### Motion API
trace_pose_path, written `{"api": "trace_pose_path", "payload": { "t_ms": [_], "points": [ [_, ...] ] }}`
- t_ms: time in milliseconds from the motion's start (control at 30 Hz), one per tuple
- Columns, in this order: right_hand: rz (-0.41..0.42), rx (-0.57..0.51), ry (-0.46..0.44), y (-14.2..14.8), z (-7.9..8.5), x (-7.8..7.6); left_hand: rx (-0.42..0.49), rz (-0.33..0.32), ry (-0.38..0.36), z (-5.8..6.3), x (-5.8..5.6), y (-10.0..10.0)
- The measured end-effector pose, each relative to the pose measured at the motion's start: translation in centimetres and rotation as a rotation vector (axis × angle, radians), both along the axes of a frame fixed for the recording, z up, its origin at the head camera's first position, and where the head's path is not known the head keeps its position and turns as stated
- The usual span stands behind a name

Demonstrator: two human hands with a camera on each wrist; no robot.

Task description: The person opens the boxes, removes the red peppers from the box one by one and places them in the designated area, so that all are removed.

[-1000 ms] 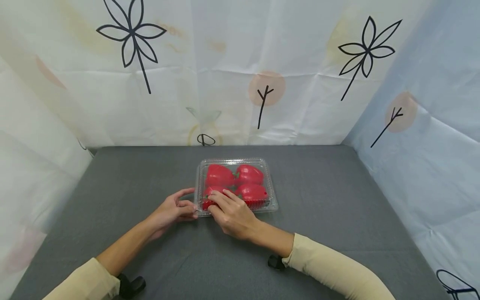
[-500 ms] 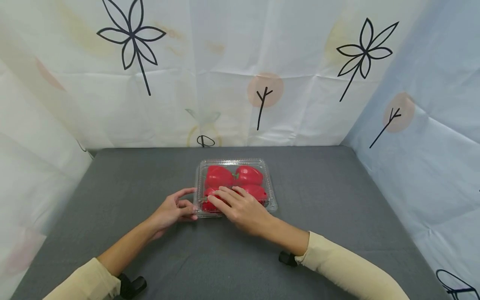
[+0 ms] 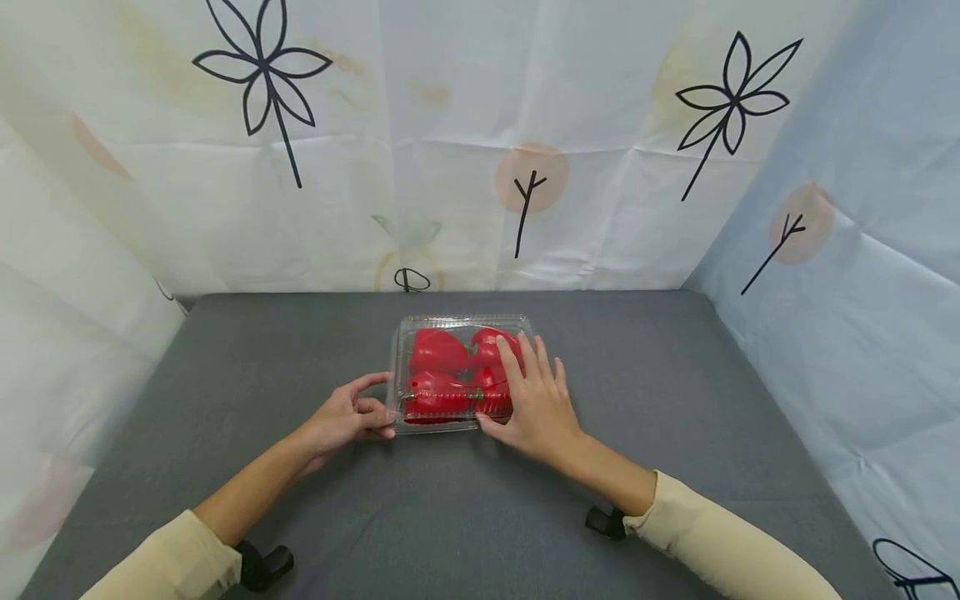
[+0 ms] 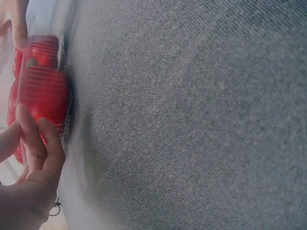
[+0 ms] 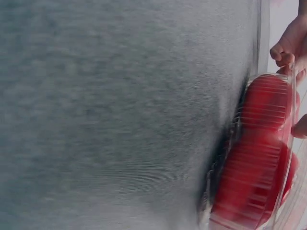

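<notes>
A clear plastic clamshell container (image 3: 399,354) holding several red bell peppers (image 3: 438,350) sits on the grey table, its lid lying over them. At its near left corner my left hand (image 3: 341,425) pinches the rim between thumb and fingers, as the left wrist view shows on the container's edge (image 4: 21,88). My right hand (image 3: 536,417) lies over the right side of the lid, fingers spread and fairly straight, thumb at the front edge. It covers part of the right-hand peppers. In the right wrist view only a fingertip (image 5: 300,128) of that hand shows, at the rim.
The grey cloth-covered table (image 3: 637,375) spreads around the container. A white curtain (image 3: 465,100) printed with flowers and trees hangs behind, with more fabric on both sides. Black straps (image 3: 262,568) sit at both wrists.
My right hand has slid from the front middle of the lid to its right side, and its fingers have straightened and spread. The left hand and the container have stayed put.
</notes>
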State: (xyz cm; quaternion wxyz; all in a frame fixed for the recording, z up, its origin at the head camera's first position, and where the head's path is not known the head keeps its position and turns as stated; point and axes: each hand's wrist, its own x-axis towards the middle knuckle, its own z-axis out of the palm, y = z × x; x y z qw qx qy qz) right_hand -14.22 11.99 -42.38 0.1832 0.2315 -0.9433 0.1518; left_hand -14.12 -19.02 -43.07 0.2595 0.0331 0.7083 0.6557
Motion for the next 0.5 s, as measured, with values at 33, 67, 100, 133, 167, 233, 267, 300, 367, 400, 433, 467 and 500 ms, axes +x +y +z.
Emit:
{"api": "trace_pose_path", "payload": {
  "t_ms": [33,67,100,133,167,233,267,300,367,400,433,467,500],
  "points": [
    [-0.021,-0.020,-0.018,0.1,-0.1,0.1,-0.003,-0.001,0.001,0.0,0.0,0.0],
    [-0.040,-0.034,-0.035,0.3,-0.1,0.1,-0.004,-0.002,0.003,0.0,0.0,0.0],
    [-0.056,-0.049,-0.049,0.4,-0.2,0.2,-0.005,-0.003,0.004,0.0,0.0,0.0],
    [-0.069,-0.060,-0.061,0.6,-0.3,0.2,-0.004,-0.004,0.004,0.0,0.0,0.0],
    [-0.078,-0.068,-0.072,0.7,-0.4,0.3,-0.003,-0.004,0.003,0.0,0.0,0.0],
    [-0.082,-0.086,-0.087,1.0,-0.6,0.4,0.001,-0.003,0.002,0.0,0.0,0.0],
    [-0.080,-0.091,-0.091,1.1,-0.7,0.4,0.003,-0.002,0.001,0.0,0.0,0.0],
    [-0.074,-0.099,-0.090,1.2,-0.8,0.4,0.005,-0.002,-0.001,0.0,0.0,0.0],
    [-0.051,-0.113,-0.080,1.4,-0.9,0.4,0.006,0.001,-0.003,0.0,0.0,0.0],
    [-0.038,-0.118,-0.073,1.5,-0.9,0.4,0.004,0.003,-0.003,0.0,0.0,0.0],
    [-0.026,-0.123,-0.066,1.5,-1.0,0.4,0.000,0.005,-0.004,0.0,0.0,0.0],
    [-0.014,-0.127,-0.058,1.6,-1.0,0.4,-0.005,0.008,-0.006,0.1,0.0,0.0],
    [-0.005,-0.131,-0.048,1.7,-1.0,0.4,-0.011,0.013,-0.009,0.1,0.0,0.1]
  ]
}}
